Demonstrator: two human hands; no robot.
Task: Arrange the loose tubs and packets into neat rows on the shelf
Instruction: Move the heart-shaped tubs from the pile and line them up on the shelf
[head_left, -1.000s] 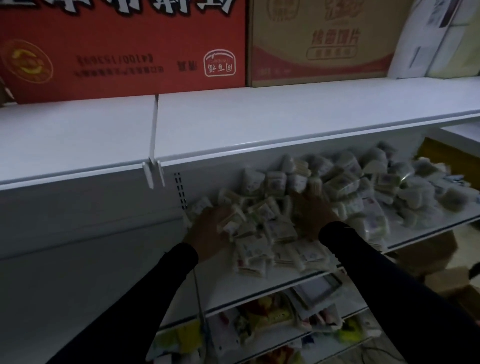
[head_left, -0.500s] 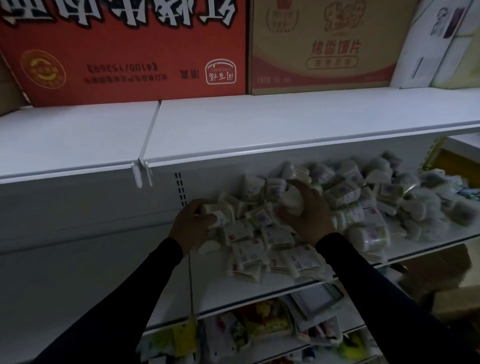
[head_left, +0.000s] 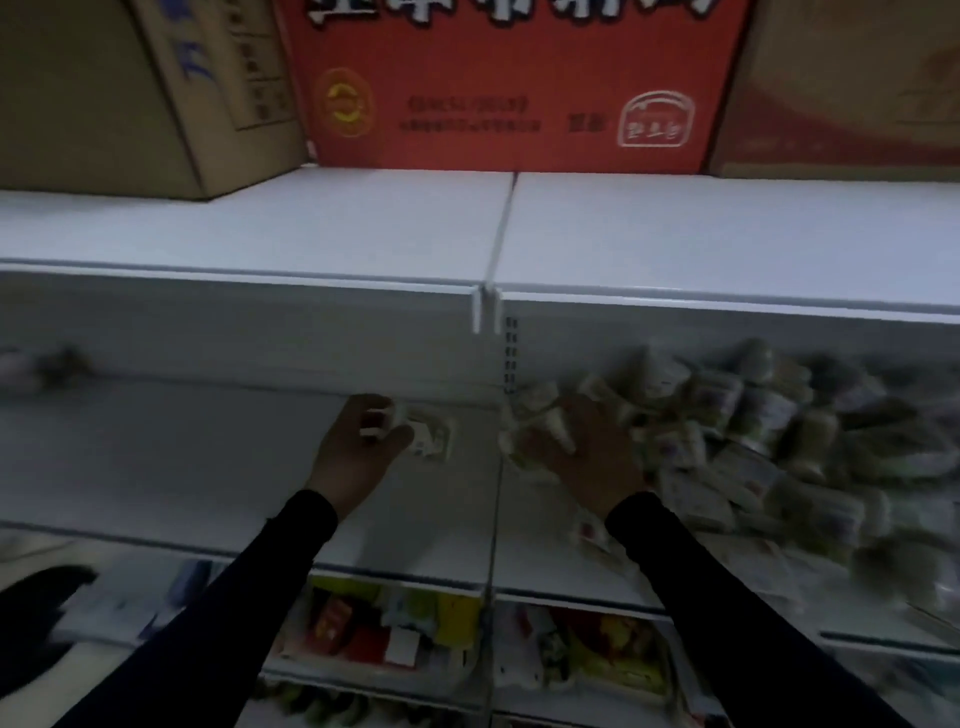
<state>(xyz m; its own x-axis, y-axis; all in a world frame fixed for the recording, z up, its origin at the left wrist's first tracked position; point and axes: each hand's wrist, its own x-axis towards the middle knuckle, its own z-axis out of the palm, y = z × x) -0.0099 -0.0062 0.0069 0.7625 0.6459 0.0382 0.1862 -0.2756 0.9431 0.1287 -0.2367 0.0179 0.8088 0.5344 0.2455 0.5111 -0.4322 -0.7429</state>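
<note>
On white shelf (head_left: 208, 457), left hand (head_left: 358, 452) gripping packet (head_left: 428, 439), right hand (head_left: 582, 452) among tubs (head_left: 753, 410)

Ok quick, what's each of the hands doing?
Left hand: holding a small white packet.
Right hand: gripping packets at the pile's edge.

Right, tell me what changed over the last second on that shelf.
The left hand left the heap and carried a packet leftward onto the bare shelf section. The right hand moved up from the front packets and now grips some at the heap's left edge. The heap stays jumbled.
</note>
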